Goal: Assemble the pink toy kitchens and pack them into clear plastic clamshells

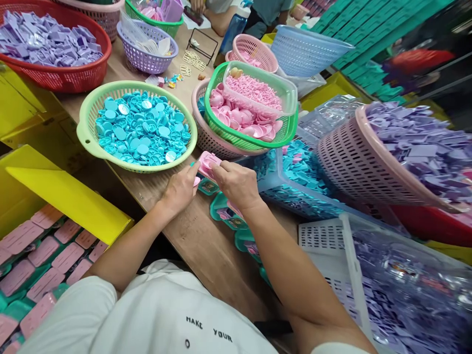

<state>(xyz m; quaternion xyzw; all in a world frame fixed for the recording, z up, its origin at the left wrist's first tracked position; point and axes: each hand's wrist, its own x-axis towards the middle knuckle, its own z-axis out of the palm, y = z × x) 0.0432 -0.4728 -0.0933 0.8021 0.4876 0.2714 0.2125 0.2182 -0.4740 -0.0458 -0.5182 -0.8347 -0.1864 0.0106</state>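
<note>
Between my two hands is a pink molded plastic piece [207, 161], held up over the wooden table. My right hand [238, 184] grips its near right side with fingers and thumb. My left hand [179, 191] closes on its left side, and a small pink rounded bit [196, 181] shows by these fingers. Just under the hands sits a teal plastic case [208, 186]. A second teal case [221, 209] with pink and purple bits in it lies partly behind my right wrist. Beyond my left hand stands a light green basket [84, 120] of turquoise round caps [142, 130].
A bright green basket [254, 142] of pink parts rests on a pink basket at the back. To the right are a tilted pink basket [354, 157] of purple pieces and a white crate [320, 238]. At left, a yellow carton [73, 191] holds rows of pink-and-teal cases [47, 250].
</note>
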